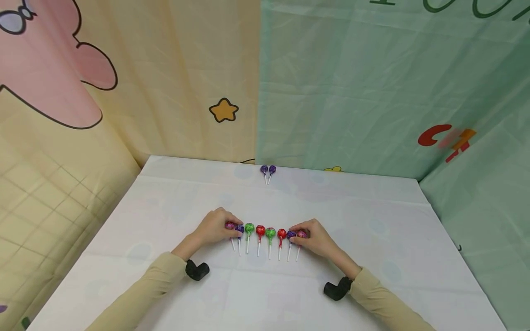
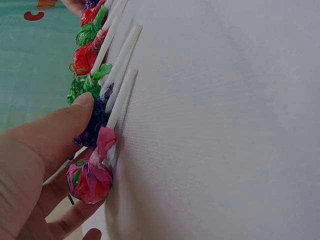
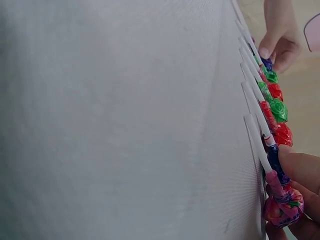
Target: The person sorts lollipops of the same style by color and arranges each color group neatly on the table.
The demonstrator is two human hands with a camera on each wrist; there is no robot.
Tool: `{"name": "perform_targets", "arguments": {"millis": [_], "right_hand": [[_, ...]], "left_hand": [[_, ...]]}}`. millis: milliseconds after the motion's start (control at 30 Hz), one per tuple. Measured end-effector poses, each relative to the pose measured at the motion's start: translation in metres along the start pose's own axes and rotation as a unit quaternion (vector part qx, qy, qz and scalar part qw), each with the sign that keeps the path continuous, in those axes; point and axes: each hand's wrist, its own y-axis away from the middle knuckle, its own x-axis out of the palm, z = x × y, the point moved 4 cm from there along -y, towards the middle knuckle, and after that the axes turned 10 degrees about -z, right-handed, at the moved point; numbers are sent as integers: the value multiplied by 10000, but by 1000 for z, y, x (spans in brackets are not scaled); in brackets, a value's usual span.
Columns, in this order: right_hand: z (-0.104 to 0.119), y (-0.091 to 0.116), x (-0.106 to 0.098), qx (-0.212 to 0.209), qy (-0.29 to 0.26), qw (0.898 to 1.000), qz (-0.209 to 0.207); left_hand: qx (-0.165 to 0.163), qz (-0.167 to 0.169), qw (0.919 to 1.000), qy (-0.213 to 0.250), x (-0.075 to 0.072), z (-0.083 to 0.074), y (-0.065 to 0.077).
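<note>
Purple-and-pink lollipop pairs [image 2: 92, 185] sit pinched — left fingers [image 2: 69, 222] round one, right fingers [image 3: 307, 200] round the other.

Beige sleeves [image 1: 142, 289]; black, bent, stubby wrist cameras [image 1: 197, 271].

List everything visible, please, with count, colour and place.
Pink lollipops: two, pink, row's ends
Purple lollipops: four, purple, two beside the pink, two farther back
Green lollipops: two, green, third and fifth from left
Red lollipops: two, red, fourth and sixth from left
Table cover: one, white, under the lollipops
Backdrop: two colour sections, yellow left, green right
Prints: several, multicoloured, backdrop
Wrist devices: two, black, wrists
Sleeves: two, beige, forearms
Left hand: one, holding left-end pair
Right hand: one, holding right-end pair
</note>
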Motion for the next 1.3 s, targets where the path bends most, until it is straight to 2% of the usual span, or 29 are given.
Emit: {"name": "perform_targets", "arguments": {"millis": [367,567,767,1067,1300], "right_hand": [[-2,2,1,-245,77,9996,-109],[-3,1,1,-218,55,9996,-182],[-1,-1,1,-69,141,9997,-177],[3,-1,2,58,271,9994,-193],[5,-1,3,187,469,9985,-206]], "left_hand": [[-640,234,9974,-254,1,-9,-5],[-923,192,9949,-372,3,-13,-7],[-999,105,9937,-501,1,-15,-6],[-879,67,9950,-462,-1,-17,-3],[-957,63,9947,-366,-1,-16,-4]]}}
